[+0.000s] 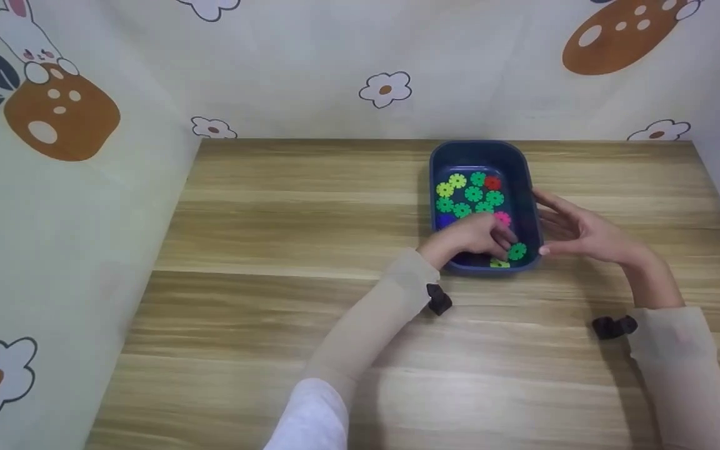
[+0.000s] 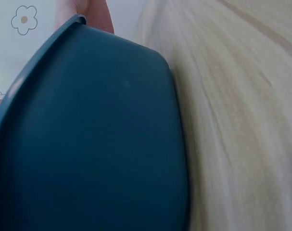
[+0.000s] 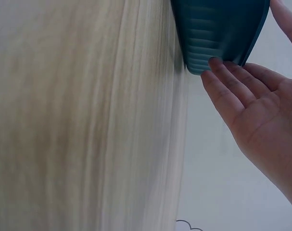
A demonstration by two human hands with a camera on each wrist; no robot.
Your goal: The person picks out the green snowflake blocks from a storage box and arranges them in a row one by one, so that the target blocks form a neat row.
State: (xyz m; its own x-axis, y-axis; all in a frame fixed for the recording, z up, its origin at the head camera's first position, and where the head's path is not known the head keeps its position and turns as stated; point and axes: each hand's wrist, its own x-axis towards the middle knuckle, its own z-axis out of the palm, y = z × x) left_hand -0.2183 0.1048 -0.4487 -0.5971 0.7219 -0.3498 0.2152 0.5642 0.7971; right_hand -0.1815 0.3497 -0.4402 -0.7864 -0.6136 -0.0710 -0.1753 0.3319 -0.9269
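Note:
A dark blue bin point(image 1: 476, 271) on the table holds several notched flower-shaped discs: green discs point(image 1: 474, 194), yellow discs point(image 1: 445, 189), a red disc point(image 1: 492, 182), a pink disc point(image 1: 503, 218) and something blue point(image 1: 445, 220). My left hand point(image 1: 469, 234) reaches over the left rim into the near half, fingers bent down beside a green disc point(image 1: 517, 251). Whether it pinches a piece is hidden. Outside the right wall, my right hand point(image 1: 591, 234) touches the bin with extended fingers point(image 3: 227, 91) and thumb spread apart. The left wrist view shows mostly the bin's outer wall point(image 2: 97, 125).
The wood-grain table point(image 1: 260, 312) stretches left and in front of the bin. A patterned cloth wall point(image 1: 310, 75) rises behind it and along the sides. Black wrist mounts point(image 1: 439, 300) sit on both forearms.

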